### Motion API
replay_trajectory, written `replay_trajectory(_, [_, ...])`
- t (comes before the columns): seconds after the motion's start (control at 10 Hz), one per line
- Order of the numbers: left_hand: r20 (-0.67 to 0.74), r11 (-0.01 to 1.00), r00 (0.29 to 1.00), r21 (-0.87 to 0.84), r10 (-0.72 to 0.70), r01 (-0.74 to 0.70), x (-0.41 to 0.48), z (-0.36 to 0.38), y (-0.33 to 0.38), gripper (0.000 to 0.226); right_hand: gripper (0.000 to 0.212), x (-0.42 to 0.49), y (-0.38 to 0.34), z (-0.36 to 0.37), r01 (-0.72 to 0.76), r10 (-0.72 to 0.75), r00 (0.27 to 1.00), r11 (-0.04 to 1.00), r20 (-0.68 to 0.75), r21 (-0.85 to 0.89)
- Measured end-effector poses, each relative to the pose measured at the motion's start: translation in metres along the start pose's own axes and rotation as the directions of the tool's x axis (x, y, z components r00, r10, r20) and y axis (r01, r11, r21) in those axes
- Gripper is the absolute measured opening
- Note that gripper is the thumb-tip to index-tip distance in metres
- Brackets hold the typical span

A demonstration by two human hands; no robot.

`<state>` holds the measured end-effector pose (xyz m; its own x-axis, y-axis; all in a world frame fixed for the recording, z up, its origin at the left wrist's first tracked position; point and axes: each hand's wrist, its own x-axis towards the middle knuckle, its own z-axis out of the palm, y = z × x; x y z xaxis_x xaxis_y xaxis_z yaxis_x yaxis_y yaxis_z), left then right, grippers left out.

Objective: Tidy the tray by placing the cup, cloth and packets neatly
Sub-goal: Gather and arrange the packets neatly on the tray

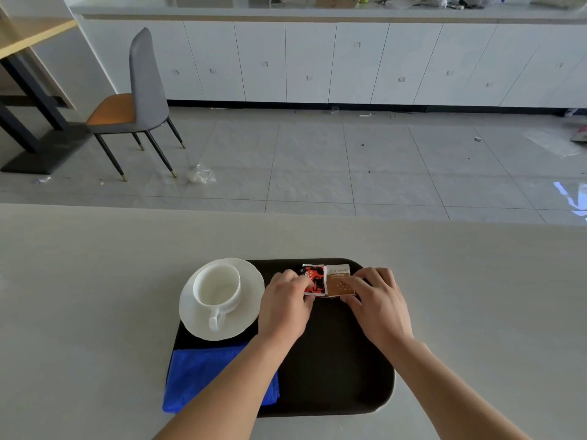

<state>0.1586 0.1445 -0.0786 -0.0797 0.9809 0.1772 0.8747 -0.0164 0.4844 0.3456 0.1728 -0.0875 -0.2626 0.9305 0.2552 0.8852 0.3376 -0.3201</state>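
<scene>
Sitting left of both hands, the cup [217, 284] stands on its saucer [222, 298] at the tray's [333, 360] far left corner, with the blue cloth [203, 376] nearer, under the left forearm and overhanging the tray's edge. The left hand [286, 304] pinches the red packet [315, 279]; just right, touching it, the brown packet [340, 280] lies under the right hand's [378, 300] curled fingertips, whether gripped or merely pressed I cannot tell. Nothing blocks the bare tray below them.
</scene>
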Motion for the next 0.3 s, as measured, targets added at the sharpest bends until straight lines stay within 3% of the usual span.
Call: replay_trajectory(0.3, [0.025,1.0,1.0,0.012,-0.01,0.01,-0.0076,-0.0079,0.0028,0.035,0.031,-0.0027,-0.0033,-0.0127,-0.021,0.021,1.0,0.999,0.013,0.027])
